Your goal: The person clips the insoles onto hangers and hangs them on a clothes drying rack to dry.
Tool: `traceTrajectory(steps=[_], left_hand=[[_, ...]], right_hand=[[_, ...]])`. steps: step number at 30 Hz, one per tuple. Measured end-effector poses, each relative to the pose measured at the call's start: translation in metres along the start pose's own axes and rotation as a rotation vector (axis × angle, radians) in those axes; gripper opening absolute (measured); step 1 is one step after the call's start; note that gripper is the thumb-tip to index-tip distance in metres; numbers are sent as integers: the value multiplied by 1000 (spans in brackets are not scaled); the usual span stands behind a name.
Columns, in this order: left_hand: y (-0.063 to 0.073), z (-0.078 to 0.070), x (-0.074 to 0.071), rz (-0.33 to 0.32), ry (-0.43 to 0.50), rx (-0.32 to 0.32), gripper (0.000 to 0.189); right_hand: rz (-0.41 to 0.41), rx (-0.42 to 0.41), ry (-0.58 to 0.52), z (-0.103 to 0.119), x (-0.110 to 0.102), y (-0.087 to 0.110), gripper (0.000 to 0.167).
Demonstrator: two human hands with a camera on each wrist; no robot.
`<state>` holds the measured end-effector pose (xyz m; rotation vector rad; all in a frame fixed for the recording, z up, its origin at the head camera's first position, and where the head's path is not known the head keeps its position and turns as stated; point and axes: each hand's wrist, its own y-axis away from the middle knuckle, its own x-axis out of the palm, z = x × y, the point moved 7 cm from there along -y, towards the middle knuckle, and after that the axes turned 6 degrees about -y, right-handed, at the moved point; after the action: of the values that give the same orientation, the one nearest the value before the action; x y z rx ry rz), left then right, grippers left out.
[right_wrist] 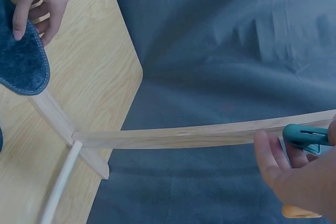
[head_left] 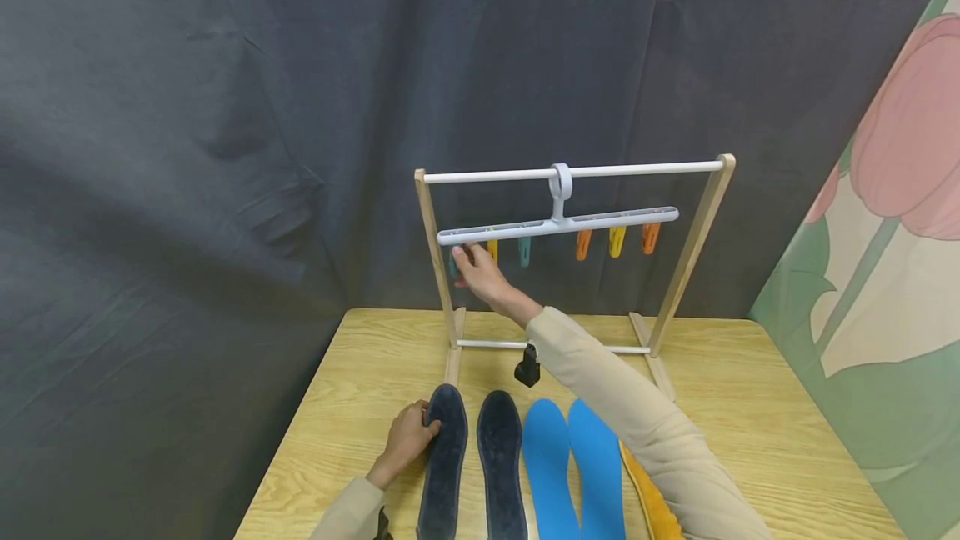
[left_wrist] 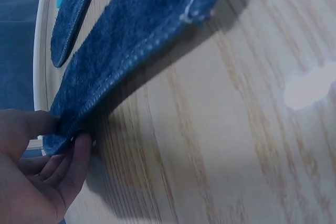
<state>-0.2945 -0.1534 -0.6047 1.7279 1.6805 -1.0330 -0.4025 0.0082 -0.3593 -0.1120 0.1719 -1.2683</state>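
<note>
My left hand [head_left: 407, 440] pinches the edge of a dark blue fuzzy insole [head_left: 444, 473] near its upper end, thumb on top and fingers beneath. In the left wrist view, that end of the insole [left_wrist: 126, 35] is raised off the wooden table. Up at the left end of a white clip hanger [head_left: 510, 232], my right hand [head_left: 483, 276] pinches a teal clothespin [right_wrist: 302, 136] between thumb and fingers. The clothespin's far end is hidden by the thumb in the right wrist view.
A second dark insole [head_left: 501, 465], two bright blue insoles [head_left: 551, 465] and an orange one [head_left: 652, 498] lie to the right. The hanger hooks on a wooden rack [head_left: 697, 257] with a white top bar. More clothespins [head_left: 617, 242] hang along it. A dark curtain [head_left: 187, 190] stands behind.
</note>
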Motion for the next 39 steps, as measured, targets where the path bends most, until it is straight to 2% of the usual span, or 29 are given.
traceTrajectory(steps=[4, 10, 16, 21, 27, 33, 39], left_hand=[[-3, -1, -2, -33, 13, -12, 37], [-6, -5, -6, -61, 39, 8, 31], [-7, -8, -9, -76, 62, 27, 24], [-8, -12, -16, -138, 68, 56, 20], [-15, -28, -32, -252, 74, 58, 16], [-27, -47, -41, -272, 113, 61, 15], [-31, -48, -44, -285, 116, 35, 13]], right_hand=[[2, 10, -19, 0, 1, -1, 29], [-20, 23, -53, 2, 2, 0, 22], [-17, 40, -68, -1, 1, -1, 30], [-4, 30, -64, -3, 0, -3, 37], [31, 24, -64, -3, 1, 0, 32], [11, 24, -46, -2, -2, 1, 28], [21, 20, -71, -4, 0, -2, 33]])
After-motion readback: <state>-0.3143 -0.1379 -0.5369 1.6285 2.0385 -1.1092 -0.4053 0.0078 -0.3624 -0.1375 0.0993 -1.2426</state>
